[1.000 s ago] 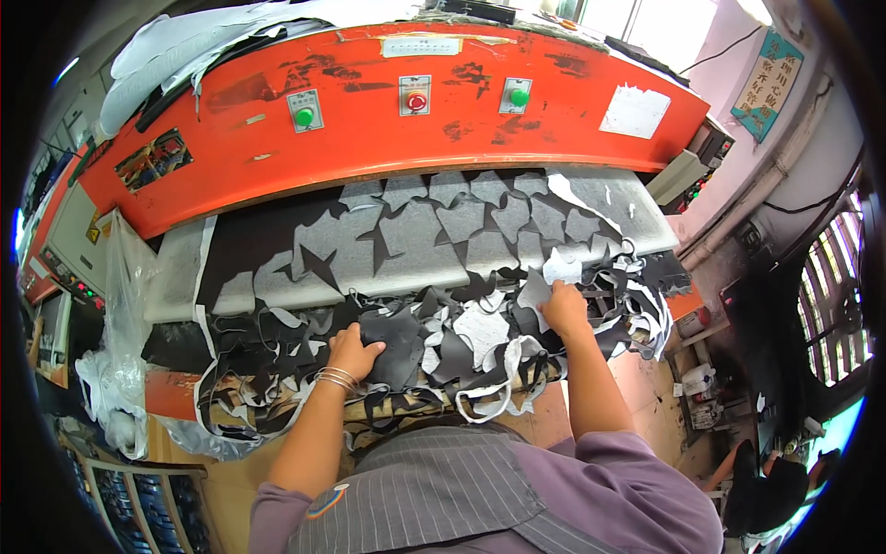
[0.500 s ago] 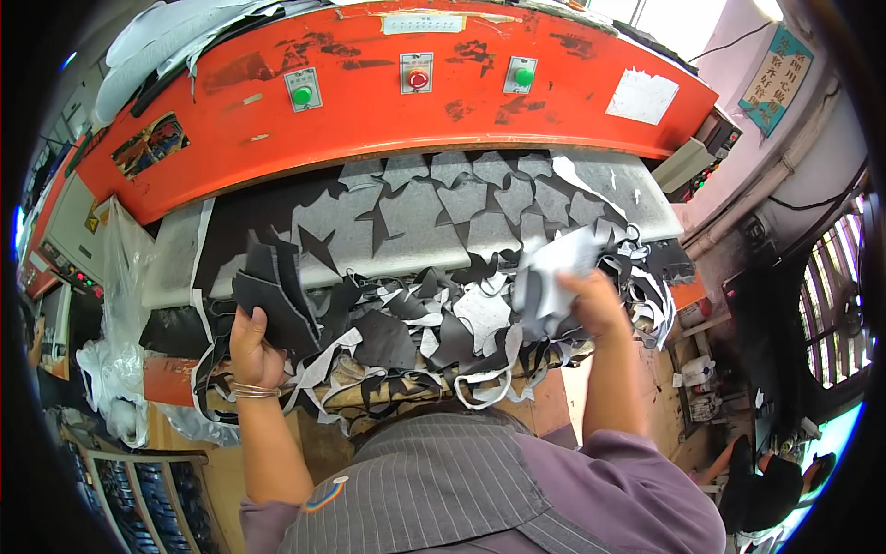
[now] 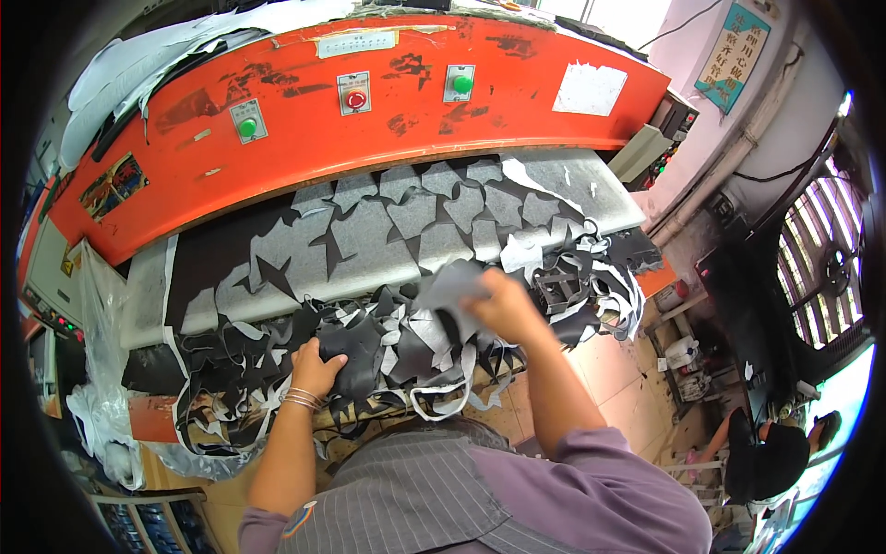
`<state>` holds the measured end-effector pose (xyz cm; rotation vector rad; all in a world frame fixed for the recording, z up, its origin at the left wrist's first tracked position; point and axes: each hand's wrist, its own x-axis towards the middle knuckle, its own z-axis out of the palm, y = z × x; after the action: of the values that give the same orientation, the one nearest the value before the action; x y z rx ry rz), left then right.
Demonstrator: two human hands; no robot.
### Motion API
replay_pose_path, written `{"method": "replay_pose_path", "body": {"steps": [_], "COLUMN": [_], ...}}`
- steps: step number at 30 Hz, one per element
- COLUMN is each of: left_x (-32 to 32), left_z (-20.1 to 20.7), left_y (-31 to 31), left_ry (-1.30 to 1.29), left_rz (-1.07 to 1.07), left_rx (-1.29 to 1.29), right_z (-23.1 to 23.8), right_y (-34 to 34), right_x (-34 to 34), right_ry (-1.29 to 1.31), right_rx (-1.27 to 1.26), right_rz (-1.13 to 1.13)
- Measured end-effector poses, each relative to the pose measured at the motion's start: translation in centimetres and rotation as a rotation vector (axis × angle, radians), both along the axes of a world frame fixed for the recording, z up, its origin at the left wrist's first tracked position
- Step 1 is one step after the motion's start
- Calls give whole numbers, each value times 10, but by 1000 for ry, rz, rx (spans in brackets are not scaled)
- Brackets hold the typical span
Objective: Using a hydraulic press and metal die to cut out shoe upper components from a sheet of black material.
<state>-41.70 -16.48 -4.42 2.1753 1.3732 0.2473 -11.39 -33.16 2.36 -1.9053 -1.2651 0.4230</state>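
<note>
My left hand (image 3: 317, 371), with bangles at its wrist, is at the near edge of the scrap pile. Its thumb and fingers close on the edge of a dark cut piece of sheet material (image 3: 353, 358). My right hand (image 3: 503, 307) is over the middle of the pile, its fingers closed on a grey cut piece (image 3: 452, 284) that is blurred by motion. Beneath both hands lie tangled black, grey and white offcuts (image 3: 406, 337). Beyond them, a sheet cut into grey shapes with dark gaps (image 3: 369, 235) lies on the pale machine bed (image 3: 604, 198).
An orange machine beam (image 3: 305, 143) with green and red buttons spans the far side. White sheets (image 3: 185, 65) are heaped on its top left. Clear plastic (image 3: 101, 314) hangs at the left. Another person (image 3: 771, 457) is at the lower right. A window guard (image 3: 821, 249) is at right.
The dark stack is no longer visible in my left hand, which has moved to a dark piece on the pile. My right hand has moved left and nearer the middle. The view has shifted right.
</note>
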Motion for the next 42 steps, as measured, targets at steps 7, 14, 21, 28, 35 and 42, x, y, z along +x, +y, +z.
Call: {"method": "replay_pose_path", "body": {"steps": [7, 14, 21, 28, 35, 42], "left_x": [6, -18, -61, -121, -117, -72], "left_z": [3, 7, 20, 22, 22, 27], "left_y": [-5, -26, -32, -27, -45, -85], "left_ry": [-161, -982, -1525, -1653, -1668, -1132], "left_rz": [-32, 162, 376, 302, 211, -259], "left_rx": [-23, -301, -484, -580, -713, -713], "right_z": [-27, -34, 9, 68, -41, -32], "right_y": [33, 47, 29, 7, 10, -20], "right_x": [130, 114, 110, 162, 194, 175], "right_ry": [-244, -714, -604, 647, -259, -641], "right_rx": [-758, -705, -448, 212, -342, -229], "right_rz": [388, 685, 578, 10, 160, 178]}}
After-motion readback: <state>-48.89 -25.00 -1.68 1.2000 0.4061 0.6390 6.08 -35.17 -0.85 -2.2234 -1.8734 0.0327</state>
